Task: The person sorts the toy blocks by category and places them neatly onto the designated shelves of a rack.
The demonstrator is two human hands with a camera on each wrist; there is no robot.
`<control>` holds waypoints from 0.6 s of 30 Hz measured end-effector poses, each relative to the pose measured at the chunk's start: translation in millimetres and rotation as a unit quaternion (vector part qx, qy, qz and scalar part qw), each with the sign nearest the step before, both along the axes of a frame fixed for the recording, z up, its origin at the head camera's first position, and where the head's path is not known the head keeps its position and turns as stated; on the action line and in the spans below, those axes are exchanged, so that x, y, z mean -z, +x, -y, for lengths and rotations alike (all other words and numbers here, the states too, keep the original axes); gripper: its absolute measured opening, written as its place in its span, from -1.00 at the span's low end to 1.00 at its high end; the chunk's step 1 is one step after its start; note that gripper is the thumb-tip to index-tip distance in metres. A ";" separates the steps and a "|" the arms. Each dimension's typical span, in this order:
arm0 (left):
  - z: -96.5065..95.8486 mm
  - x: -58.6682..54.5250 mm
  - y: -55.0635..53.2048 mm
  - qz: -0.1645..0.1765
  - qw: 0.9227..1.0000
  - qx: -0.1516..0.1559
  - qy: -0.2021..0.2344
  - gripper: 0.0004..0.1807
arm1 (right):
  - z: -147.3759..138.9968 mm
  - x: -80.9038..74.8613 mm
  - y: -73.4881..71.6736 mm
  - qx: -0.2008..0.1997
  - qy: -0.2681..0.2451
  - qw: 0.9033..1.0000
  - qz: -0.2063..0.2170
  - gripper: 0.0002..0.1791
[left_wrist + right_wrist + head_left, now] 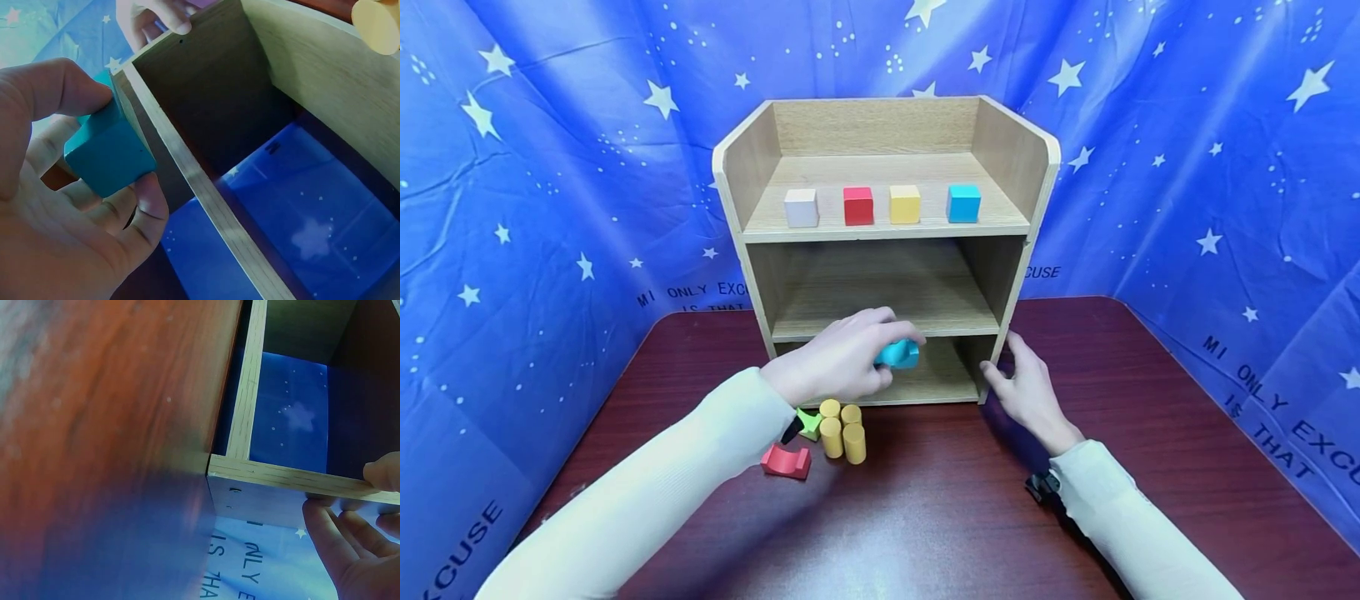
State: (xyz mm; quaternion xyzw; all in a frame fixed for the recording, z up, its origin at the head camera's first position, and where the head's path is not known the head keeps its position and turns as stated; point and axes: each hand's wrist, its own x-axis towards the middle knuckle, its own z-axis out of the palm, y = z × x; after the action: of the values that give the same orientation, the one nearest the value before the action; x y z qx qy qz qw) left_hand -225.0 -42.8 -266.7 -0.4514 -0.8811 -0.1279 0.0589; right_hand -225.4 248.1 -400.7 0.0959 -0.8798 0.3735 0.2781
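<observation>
In front of the shelf unit's middle board, my left hand (pixel 842 354) holds a blue block with a curved notch (pixel 901 354). The left wrist view shows thumb and fingertips pinching this block (pixel 112 150) close to a board's front edge. My right hand (pixel 1030 393) is at the lower right of the wooden shelf unit (pixel 880 168). In the right wrist view its thumb lies on the inner side of the side panel (pixel 294 477), its fingers (pixel 331 540) on the outer side.
A white cube (pixel 801 208), a red cube (pixel 858 207), a yellow cube (pixel 905 205) and a blue cube (pixel 964 204) line the top board. Several yellow cylinders (pixel 854 444), a green block (pixel 809 424) and a notched red block (pixel 786 462) stand on the table (pixel 925 517) by my left forearm.
</observation>
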 end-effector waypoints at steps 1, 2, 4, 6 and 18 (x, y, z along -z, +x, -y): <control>-1.5 -0.4 -1.4 0.001 1.000 0.002 0.000 -0.42 | -0.1 0.1 -0.1 0.000 0.000 1.000 -0.001 -0.49; -2.9 -0.9 -2.8 0.001 1.000 0.004 0.000 -0.41 | -0.2 0.2 -0.2 0.000 0.000 1.000 -0.002 -0.49; -5.8 -1.7 -6.2 0.002 1.000 0.006 0.002 -0.41 | -0.1 0.4 -0.5 0.000 0.001 1.000 -0.002 -0.49; -8.8 -2.4 -9.8 0.001 1.000 0.008 0.003 -0.42 | 0.1 0.4 -0.7 0.001 0.001 1.000 -0.001 -0.48; -29.4 -9.4 -28.9 0.013 1.000 0.013 -0.002 -0.44 | 0.3 0.3 0.0 0.001 0.001 1.000 0.001 -0.48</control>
State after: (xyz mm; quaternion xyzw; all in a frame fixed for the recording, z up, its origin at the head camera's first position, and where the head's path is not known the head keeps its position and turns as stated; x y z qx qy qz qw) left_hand -253.9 -13.4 -257.3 -0.4612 -0.8761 -0.1327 0.0452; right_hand -225.4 247.8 -401.0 0.0953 -0.8803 0.3728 0.2775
